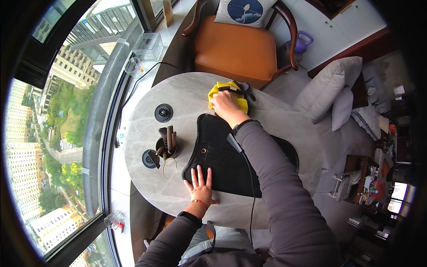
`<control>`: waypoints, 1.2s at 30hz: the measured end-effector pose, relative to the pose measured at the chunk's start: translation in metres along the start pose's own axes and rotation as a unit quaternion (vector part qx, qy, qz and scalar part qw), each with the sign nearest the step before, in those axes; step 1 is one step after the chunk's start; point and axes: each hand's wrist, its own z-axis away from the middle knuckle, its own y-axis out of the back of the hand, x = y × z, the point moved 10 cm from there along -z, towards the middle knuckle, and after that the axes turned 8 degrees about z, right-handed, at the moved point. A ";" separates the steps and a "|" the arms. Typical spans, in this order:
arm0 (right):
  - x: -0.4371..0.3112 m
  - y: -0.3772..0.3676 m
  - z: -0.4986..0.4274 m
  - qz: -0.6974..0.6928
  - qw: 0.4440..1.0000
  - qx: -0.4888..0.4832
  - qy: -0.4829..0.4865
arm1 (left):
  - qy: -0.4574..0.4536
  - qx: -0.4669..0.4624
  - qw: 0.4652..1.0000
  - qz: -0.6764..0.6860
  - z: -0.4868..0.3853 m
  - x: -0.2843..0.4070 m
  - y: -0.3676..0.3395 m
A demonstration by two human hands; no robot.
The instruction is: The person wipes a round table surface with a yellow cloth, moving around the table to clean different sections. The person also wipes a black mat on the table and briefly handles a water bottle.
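Observation:
My right hand (225, 105) grips a bunched yellow cloth (217, 87) near the far edge of the oval stone-look table (186, 86). Against the cloth lies a dark item (248, 91), partly covered, so its kind is unclear. With fingers spread, my left hand (201, 187) rests palm down at the near left edge of a black tea tray (222, 153); it holds nothing. A small brass-coloured ring marks the tray's surface. My right forearm hides part of the tray, and a black cable (252, 187) crosses it.
Left of the tray stand a dark pot of wooden tea tools (169, 143) and two round black discs (163, 112). An orange-seated wooden armchair (235, 50) is beyond the table. Clear containers (148, 45) line the windowsill. Grey cushions (328, 88) lie at right.

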 end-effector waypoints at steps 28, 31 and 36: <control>-0.047 0.008 0.014 -0.064 0.998 0.002 -0.010 | 0.002 0.006 1.000 -0.003 0.000 0.000 0.000; -0.044 0.000 0.023 -0.053 0.998 -0.020 -0.030 | 0.003 0.006 1.000 -0.004 0.000 0.000 0.000; -0.070 0.006 0.047 -0.050 0.998 0.002 -0.033 | -0.001 0.008 1.000 -0.004 -0.001 0.000 -0.001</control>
